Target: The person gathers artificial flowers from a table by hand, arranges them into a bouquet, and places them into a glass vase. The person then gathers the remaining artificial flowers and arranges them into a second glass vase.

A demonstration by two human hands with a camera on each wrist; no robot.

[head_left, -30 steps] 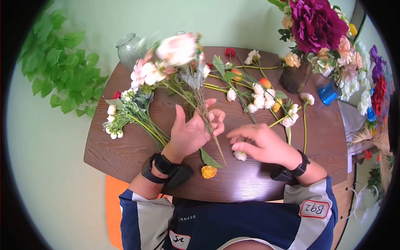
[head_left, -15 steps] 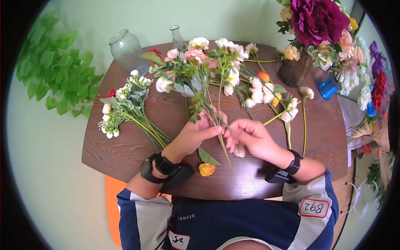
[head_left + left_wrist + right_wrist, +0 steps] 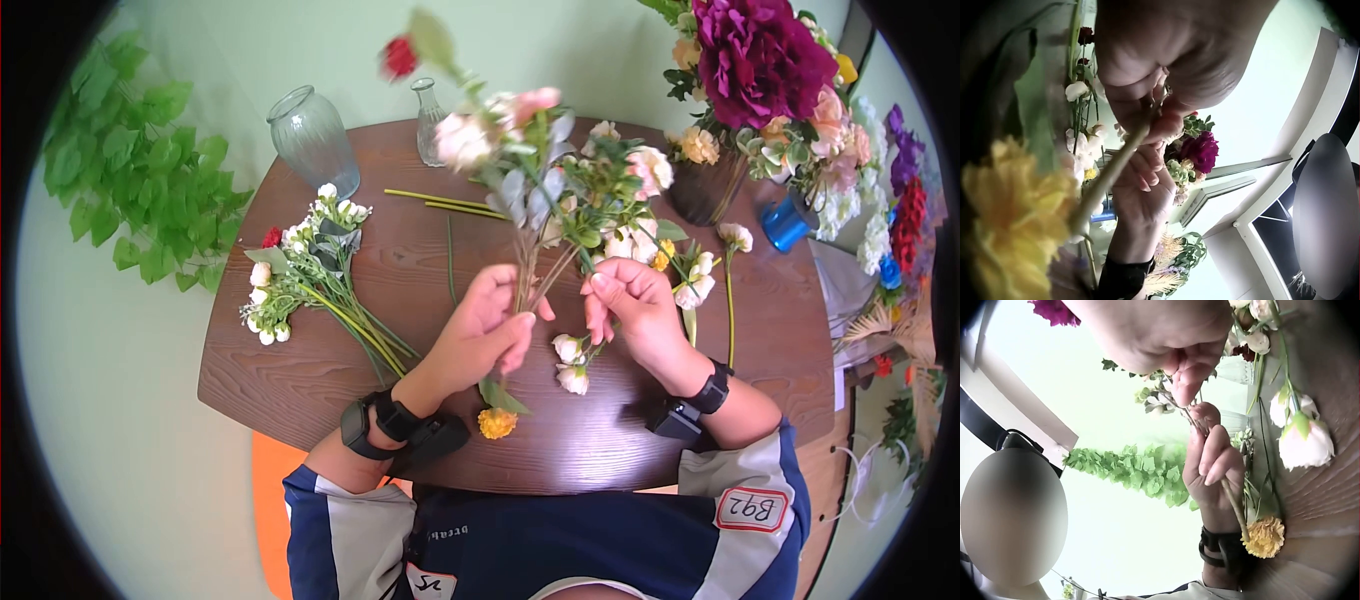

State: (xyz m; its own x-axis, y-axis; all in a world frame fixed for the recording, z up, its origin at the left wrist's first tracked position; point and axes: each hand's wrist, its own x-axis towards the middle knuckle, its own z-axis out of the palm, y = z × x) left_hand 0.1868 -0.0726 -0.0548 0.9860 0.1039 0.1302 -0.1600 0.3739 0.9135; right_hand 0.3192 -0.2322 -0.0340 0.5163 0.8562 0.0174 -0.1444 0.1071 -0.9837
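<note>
A mixed bunch of artificial flowers [image 3: 465, 140], with pink and white blooms and grey-green leaves, stands upright over the table. My left hand [image 3: 487, 330] grips its gathered brown stems [image 3: 1116, 159]. At the bunch's right side, the thumb and fingers of my right hand [image 3: 640, 310] pinch a thin green stem. That stem slants up left through the bunch toward a blurred red flower [image 3: 398, 58] and leaf. Below the right hand lie white flowers [image 3: 572, 378]. A yellow flower [image 3: 497, 423] lies beneath my left hand.
On the left lies a bundle of white flowers [image 3: 300, 265]. A ribbed glass vase [image 3: 315, 140] and a small glass bottle [image 3: 430, 125] stand at the back. At the back right are a dark vase [image 3: 705, 185] of large blooms and a blue spool [image 3: 785, 218].
The bunch has turned and shifted right in my left hand. The red flower has risen to the upper left. My right hand has moved up and right to the bunch's side.
</note>
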